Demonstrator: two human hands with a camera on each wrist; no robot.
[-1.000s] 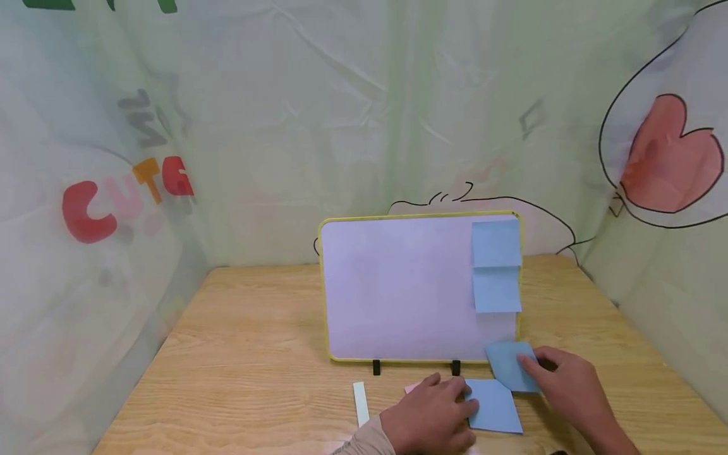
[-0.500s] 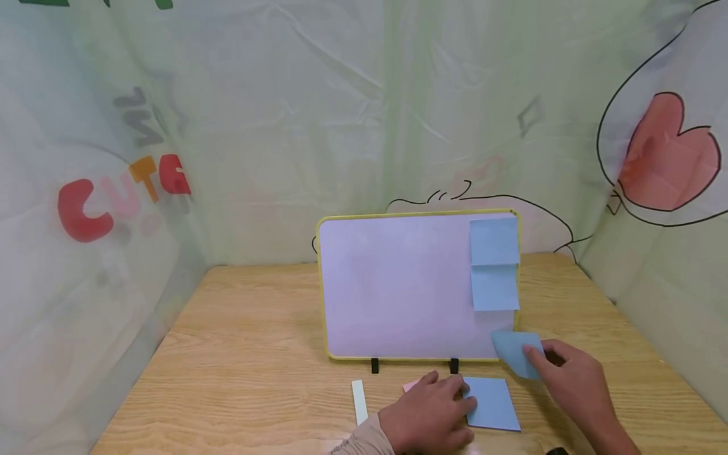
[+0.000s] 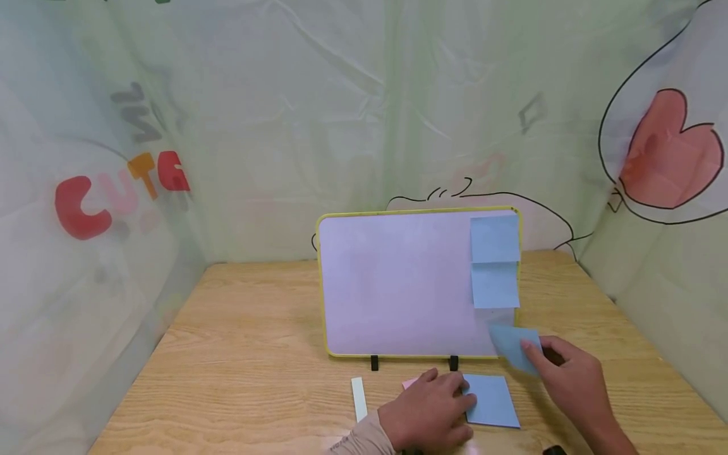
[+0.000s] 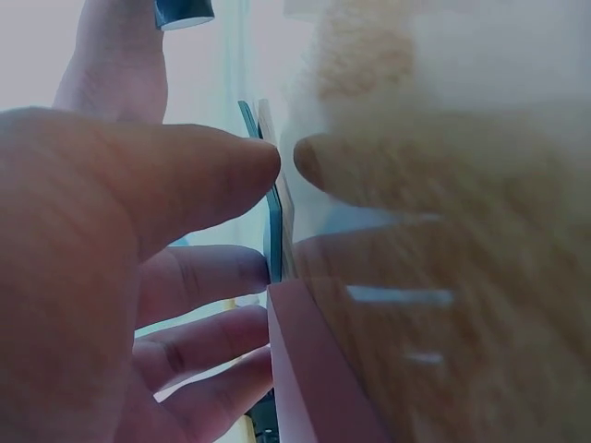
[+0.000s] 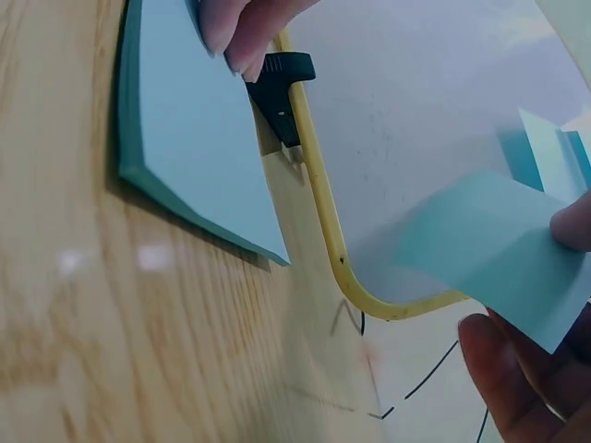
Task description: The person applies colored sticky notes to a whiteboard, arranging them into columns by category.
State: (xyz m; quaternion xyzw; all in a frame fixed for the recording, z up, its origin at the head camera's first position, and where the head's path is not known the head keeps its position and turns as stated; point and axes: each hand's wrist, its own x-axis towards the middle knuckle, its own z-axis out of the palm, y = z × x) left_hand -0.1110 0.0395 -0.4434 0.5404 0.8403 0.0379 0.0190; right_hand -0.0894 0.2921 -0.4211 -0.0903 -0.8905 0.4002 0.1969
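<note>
My right hand (image 3: pixel 574 382) pinches a blue sticky note (image 3: pixel 514 347) by its right side, thumb in front. The note bends, its free left corner overlapping the lower right of the whiteboard (image 3: pixel 392 284). In the right wrist view, the note (image 5: pixel 494 245) curls in front of the board's white face. My left hand (image 3: pixel 429 411) rests its fingers on the left edge of a blue sticky note pad (image 3: pixel 493 404) on the table. A pink pad (image 3: pixel 408 383) lies mostly hidden under that hand; the left wrist view shows the pink pad (image 4: pixel 300 369) beside the fingertips.
Two blue notes, an upper note (image 3: pixel 495 239) and a lower note (image 3: pixel 495 285), stick to the board's right side. Black feet (image 3: pixel 453 363) support the yellow-framed board. A pale strip (image 3: pixel 359 398) lies left of my left hand, and a black object (image 3: pixel 554 450) shows at the bottom edge.
The note in my right hand has come off the blue pad and moved up and slightly right, toward the board's lower right corner. My left hand stays at the pad.
</note>
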